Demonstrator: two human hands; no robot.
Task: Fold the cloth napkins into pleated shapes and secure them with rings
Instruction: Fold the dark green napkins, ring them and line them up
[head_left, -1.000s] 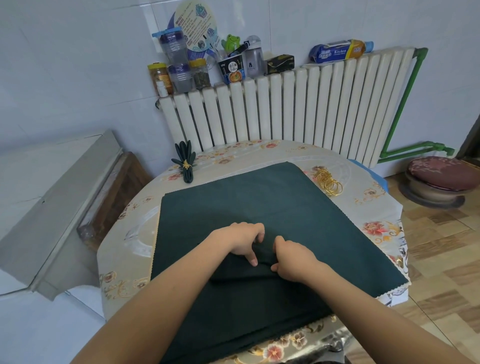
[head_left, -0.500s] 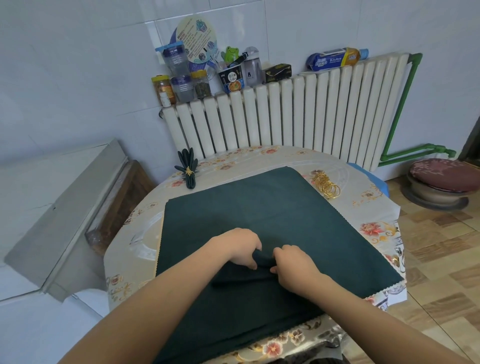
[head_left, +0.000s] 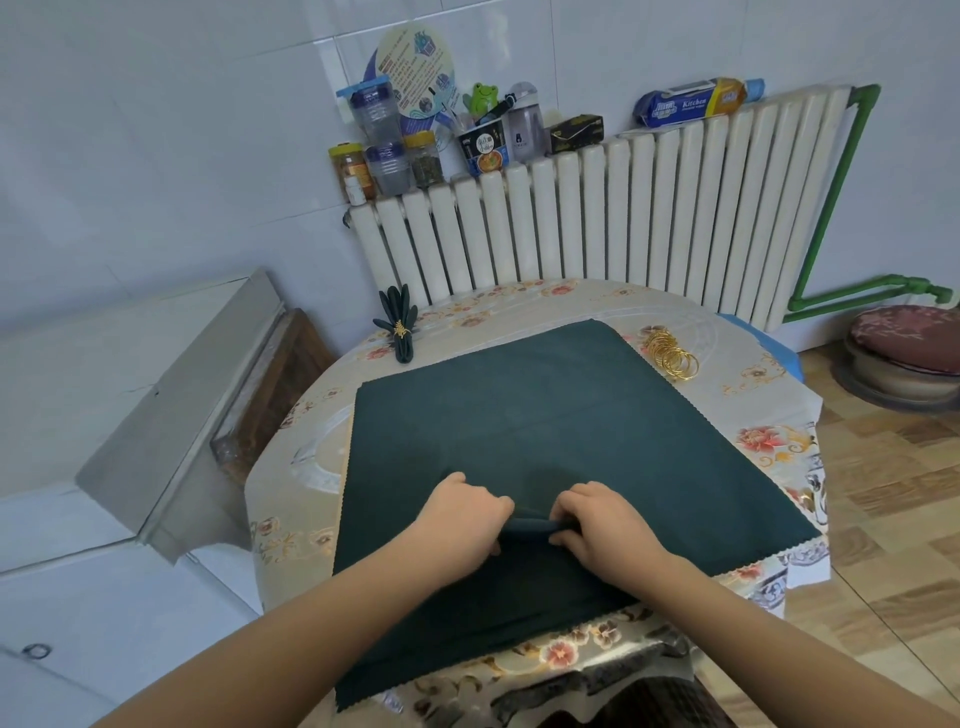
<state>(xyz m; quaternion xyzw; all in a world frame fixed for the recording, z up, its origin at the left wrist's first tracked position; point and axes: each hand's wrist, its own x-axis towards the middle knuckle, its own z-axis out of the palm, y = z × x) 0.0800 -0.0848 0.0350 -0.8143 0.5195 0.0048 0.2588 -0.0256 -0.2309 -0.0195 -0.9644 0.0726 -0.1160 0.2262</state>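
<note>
both hands (head_left: 460, 512) (head_left: 602, 525), fingers curled, pinch a napkin (head_left: 545, 426) pleat.

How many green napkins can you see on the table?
2. One flat green napkin is spread across the table's middle, with both hands pinching a pleat near its front. One finished pleated napkin, held by a gold ring, lies at the table's far left edge. No others show.
</note>
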